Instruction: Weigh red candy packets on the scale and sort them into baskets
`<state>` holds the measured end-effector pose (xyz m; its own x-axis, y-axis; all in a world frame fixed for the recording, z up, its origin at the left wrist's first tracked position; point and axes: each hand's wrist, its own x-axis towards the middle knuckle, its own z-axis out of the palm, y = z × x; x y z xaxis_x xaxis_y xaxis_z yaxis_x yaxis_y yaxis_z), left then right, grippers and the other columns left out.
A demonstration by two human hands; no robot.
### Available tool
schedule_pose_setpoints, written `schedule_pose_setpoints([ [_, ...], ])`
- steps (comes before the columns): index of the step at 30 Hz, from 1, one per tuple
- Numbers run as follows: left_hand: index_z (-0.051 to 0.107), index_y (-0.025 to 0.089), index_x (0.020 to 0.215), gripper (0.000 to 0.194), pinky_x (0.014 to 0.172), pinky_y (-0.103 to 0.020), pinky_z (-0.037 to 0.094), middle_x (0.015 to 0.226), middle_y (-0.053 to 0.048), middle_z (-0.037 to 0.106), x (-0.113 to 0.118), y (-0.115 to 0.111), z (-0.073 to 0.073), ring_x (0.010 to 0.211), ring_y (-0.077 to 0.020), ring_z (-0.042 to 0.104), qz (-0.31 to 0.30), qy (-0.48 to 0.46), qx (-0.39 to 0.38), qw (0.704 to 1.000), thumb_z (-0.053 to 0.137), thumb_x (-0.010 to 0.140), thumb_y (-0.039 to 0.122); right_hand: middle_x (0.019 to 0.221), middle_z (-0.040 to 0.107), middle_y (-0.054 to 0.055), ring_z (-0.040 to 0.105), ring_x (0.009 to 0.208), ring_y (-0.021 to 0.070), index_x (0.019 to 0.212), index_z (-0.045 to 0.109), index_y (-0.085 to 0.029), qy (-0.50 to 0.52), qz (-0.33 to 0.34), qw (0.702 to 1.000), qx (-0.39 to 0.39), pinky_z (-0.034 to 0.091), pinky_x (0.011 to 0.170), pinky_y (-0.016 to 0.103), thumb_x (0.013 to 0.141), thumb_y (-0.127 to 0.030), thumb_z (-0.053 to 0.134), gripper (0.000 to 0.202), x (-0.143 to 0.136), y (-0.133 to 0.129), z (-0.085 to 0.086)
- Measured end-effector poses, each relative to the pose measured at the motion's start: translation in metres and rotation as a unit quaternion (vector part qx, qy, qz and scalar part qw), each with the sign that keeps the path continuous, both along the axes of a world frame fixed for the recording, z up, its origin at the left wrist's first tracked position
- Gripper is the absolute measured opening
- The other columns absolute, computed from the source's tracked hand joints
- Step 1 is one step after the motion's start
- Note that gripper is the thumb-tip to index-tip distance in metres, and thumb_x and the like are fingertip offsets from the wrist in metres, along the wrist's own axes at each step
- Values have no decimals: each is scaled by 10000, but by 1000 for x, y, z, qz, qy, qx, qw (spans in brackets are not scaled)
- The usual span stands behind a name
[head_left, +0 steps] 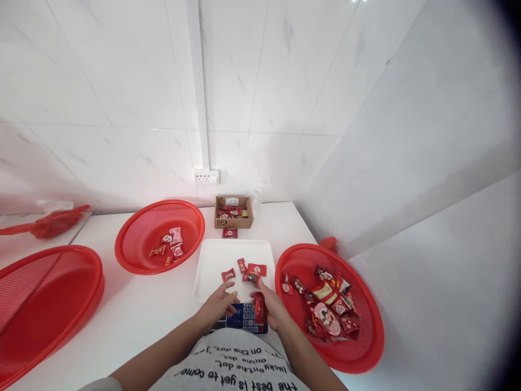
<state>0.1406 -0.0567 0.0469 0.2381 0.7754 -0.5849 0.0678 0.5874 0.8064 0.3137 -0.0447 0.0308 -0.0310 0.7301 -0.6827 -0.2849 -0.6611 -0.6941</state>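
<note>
Several small red-wrapped sweets (241, 265) lie on a white tray (207, 255) in front of me. My left hand (220, 302) is over the tray's near left edge, fingers apart, with nothing in it. My right hand (272, 306) is at the near right edge, its fingers round a red packet (259, 307) that hangs below the palm. Its fingertips are beside a dark red sweet (252, 277) on the tray; whether they touch it I cannot tell. Below the hands shows a blue keypad (246, 320) with white keys, partly covered by the packet.
On the right, a red basket (372, 331) holds many packets. A red basket (122, 244) with several sweets stands back left, another red basket (95, 271) at far left. Behind the tray are a cardboard box (234, 223) and a red packet (230, 233).
</note>
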Motion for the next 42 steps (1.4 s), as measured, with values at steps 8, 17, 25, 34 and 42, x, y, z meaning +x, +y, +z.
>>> schedule_pose_setpoints([
  [8, 578, 151, 855, 568, 625, -281, 441, 802, -26, 614, 8, -3, -9, 686, -153, 580, -122, -32, -32, 992, 636, 590, 650, 824, 632, 27, 625, 784, 179, 1064, 478, -223, 139, -37, 988, 56, 488, 700, 291, 694, -369, 648, 433, -14, -2, 9],
  [17, 575, 156, 757, 615, 622, -276, 417, 743, -2, 607, 11, -2, -14, 636, -133, 544, -109, -41, -40, 992, 639, 505, 713, 998, 646, 54, 588, 955, 192, 1026, 581, -219, 122, 22, 987, 101, 460, 771, 300, 567, -295, 743, 493, -17, -8, 18],
  [25, 520, 173, 818, 573, 615, -258, 408, 740, -1, 604, 2, 0, -16, 622, -118, 546, -32, -34, -58, 997, 593, 596, 696, 915, 669, 32, 635, 795, 184, 1014, 589, -218, -31, 8, 992, 122, 481, 748, 331, 634, -381, 698, 428, 2, -10, 4],
  [34, 566, 154, 885, 550, 627, -248, 421, 794, -19, 611, -8, 0, -5, 642, -107, 547, -11, -26, -81, 996, 625, 630, 637, 1080, 647, 91, 606, 972, 226, 1033, 594, -184, -254, -110, 945, 176, 488, 820, 337, 671, -428, 593, 436, 91, -4, -30],
  [42, 550, 158, 935, 431, 634, -260, 450, 805, -31, 622, -4, 7, -3, 643, -118, 573, -4, -22, -94, 995, 621, 716, 522, 1310, 509, 148, 445, 1233, 250, 1259, 487, -88, -503, 131, 839, 160, 319, 1044, 369, 728, -332, 460, 585, 143, -3, -80],
])
